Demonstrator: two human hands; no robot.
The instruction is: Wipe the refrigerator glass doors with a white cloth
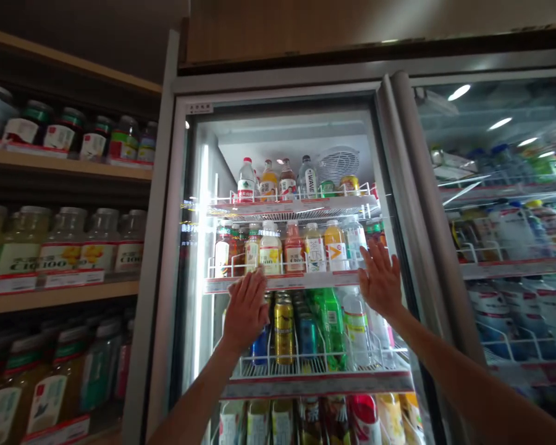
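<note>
In the head view I face an upright drinks fridge with a glass door [278, 127], lit from inside. My left hand [245, 309] is raised in front of the middle shelf [301, 281], fingers stretched upward and palm toward the glass. Level with the shelf's right end, my right hand [380, 278] has its fingers spread. Both hands look flat against the glass or very near it; exact contact I cannot tell. Behind the glass are an orange juice bottle [335, 247], a gold can [284, 327] and a green bottle [330, 324].
To the right stands a second glass-fronted fridge [514, 266] with bottles, beyond vertical metal door handles [421, 185]. Wooden shelves [65, 164] with several rows of bottles line the left. A wooden panel [333, 31] runs above the fridge.
</note>
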